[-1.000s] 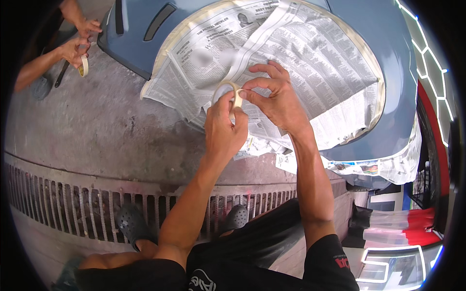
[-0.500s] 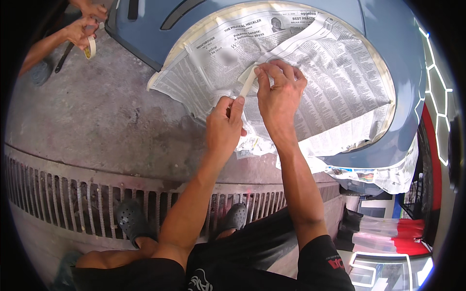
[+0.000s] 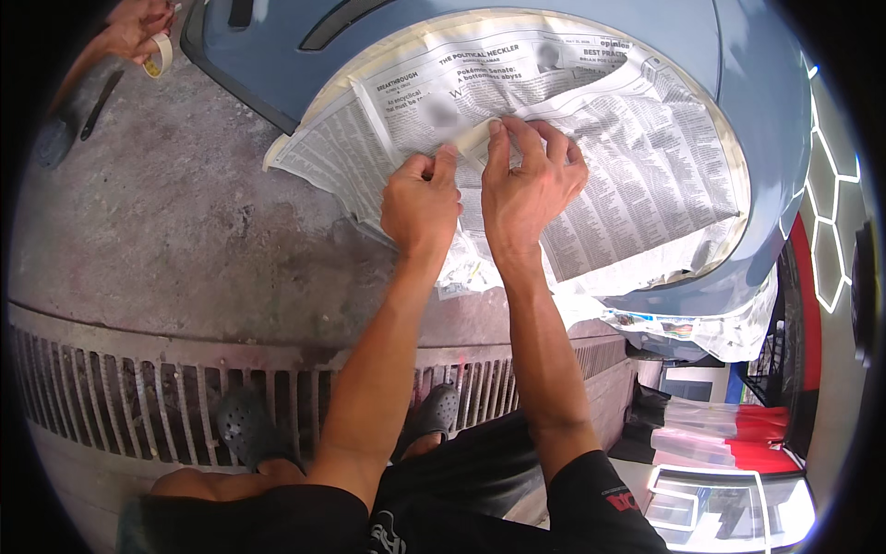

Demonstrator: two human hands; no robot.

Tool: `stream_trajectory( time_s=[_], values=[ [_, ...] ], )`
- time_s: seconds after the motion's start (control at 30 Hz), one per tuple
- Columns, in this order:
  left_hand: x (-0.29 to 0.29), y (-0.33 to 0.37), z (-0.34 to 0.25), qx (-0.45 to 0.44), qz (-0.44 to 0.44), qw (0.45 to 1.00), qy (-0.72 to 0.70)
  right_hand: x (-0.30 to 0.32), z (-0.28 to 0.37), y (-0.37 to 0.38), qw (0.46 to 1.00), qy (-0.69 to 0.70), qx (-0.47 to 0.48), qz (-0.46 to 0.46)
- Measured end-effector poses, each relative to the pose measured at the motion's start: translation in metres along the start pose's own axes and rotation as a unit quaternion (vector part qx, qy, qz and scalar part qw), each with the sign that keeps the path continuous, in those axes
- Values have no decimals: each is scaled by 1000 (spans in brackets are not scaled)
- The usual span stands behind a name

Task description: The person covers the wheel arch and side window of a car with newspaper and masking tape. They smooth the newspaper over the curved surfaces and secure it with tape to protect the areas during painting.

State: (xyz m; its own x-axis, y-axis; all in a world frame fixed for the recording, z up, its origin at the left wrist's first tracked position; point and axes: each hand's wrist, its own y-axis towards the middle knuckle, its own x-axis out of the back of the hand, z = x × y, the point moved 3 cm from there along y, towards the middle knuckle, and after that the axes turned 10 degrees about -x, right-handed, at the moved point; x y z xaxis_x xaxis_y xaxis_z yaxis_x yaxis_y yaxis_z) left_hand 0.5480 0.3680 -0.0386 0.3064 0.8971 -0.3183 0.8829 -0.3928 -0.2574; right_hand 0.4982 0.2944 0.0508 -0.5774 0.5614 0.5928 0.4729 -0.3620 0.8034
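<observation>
Newspaper sheets [image 3: 637, 175] cover a rounded area of a blue-grey car body panel [image 3: 254, 69], with pale masking tape along their curved edge. A short strip of masking tape [image 3: 474, 138] stretches between my two hands over the middle of the paper. The strip's left end is pinched between the thumb and forefinger of my left hand [image 3: 420, 205]. At its other end, the thumb and fingers of my right hand [image 3: 531, 180] close on the tape against the newspaper. Part of the strip is hidden by my fingers.
At the upper left, another person's hand [image 3: 125, 37] holds a roll of tape [image 3: 161, 57]. A dark, narrow tool [image 3: 101, 106] lies on the concrete floor [image 3: 203, 222]. My clogs [image 3: 247, 427] stand by a metal drain grate [image 3: 166, 402].
My left hand has moved up and slightly left, the strip tilting flatter toward the paper. My right hand has barely shifted. The other person's hands have moved up toward the corner.
</observation>
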Motion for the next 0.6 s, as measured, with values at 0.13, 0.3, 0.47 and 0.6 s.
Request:
stream_trajectory(
  time_s=[0.13, 0.3, 0.47, 0.6],
  values=[
    [-10, 11, 9, -17, -19, 998, 61, -13, 4, -4, 999, 7, -23, -48],
    [-14, 14, 9, -34, -25, 993, 113, -27, -3, -8, 993, 52, -44, -93],
    [-12, 5, -1, -78, -18, 984, 161, -35, -18, -11, 996, 44, -18, -76],
    [-10, 7, -5, -115, 1, 971, 210, -30, -8, -11, 998, 30, 13, -46]
  ],
)
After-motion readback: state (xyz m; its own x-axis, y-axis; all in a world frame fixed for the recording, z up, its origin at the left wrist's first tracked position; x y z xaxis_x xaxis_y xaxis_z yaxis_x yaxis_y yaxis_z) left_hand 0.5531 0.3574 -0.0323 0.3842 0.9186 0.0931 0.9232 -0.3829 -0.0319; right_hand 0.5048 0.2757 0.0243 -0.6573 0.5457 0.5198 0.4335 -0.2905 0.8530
